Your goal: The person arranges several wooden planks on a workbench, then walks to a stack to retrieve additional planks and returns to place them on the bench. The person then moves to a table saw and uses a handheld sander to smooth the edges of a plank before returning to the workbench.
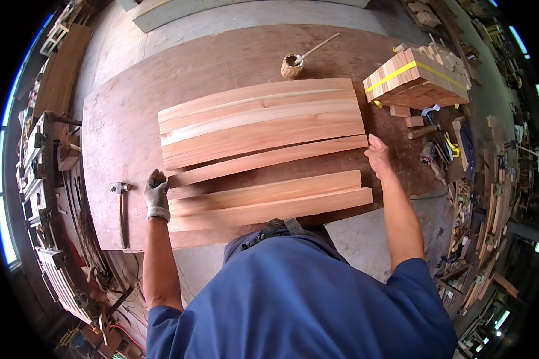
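Note:
A narrow wooden board [269, 160] lies crosswise between my hands, a thin dark gap parting it from the wide row of boards [263, 119] beyond. My left hand [157, 194], in a pale glove, is closed at the board's left end. At the right end, my bare right hand [376, 154] has its fingers closed on the board's tip. Nearer to my body, two more wooden boards [275, 200] lie side by side along the front of the brown worktable [123, 155].
A hammer [121, 209] lies left of my glove. Beyond the boards stands a round pot [291, 67] with a stick [318, 46] in it. At the right are a stack of wood blocks [416, 75] with a yellow band, small blocks [400, 111] and hand tools [428, 154].

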Demonstrator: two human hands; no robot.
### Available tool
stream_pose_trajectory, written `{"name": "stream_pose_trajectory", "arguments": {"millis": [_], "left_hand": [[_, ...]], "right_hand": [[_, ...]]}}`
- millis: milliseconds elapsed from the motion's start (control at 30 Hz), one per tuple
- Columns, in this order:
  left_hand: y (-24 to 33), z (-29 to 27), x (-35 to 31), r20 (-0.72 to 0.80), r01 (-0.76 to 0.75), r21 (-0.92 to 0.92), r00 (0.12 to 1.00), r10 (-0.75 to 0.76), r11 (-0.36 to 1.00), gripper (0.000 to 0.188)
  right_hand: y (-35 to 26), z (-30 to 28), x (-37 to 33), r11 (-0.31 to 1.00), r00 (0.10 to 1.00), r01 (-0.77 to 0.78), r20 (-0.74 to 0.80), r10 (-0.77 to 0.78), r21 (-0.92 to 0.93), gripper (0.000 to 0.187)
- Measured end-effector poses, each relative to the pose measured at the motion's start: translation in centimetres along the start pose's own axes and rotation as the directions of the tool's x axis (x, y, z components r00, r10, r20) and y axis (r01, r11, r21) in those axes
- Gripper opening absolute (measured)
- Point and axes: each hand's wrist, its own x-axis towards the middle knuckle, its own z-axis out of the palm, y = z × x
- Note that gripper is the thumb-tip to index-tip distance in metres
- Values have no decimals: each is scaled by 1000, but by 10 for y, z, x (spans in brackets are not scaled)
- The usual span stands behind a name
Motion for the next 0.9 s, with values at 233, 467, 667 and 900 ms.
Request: {"name": "stream_pose_trajectory", "arguments": {"millis": [233, 467, 667, 900], "left_hand": [[-3, 8, 1, 38, 200, 110, 978, -206, 974, 56], [5, 5, 1, 87, 42, 155, 995, -56, 987, 50], [-6, -58, -19, -134, 249, 865, 951, -278, 435, 40], [14, -45, -38, -82, 69, 782, 997, -8, 620, 41]], "right_hand": [[20, 7, 13, 1000, 998, -14, 58, 14, 2, 57], [19, -1, 4, 994, 997, -74, -9, 74, -81, 60], [7, 6, -43, 589, 978, -54, 75, 193, -806, 59], [1, 8, -51, 656, 996, 13, 65, 56, -755, 51]]}}
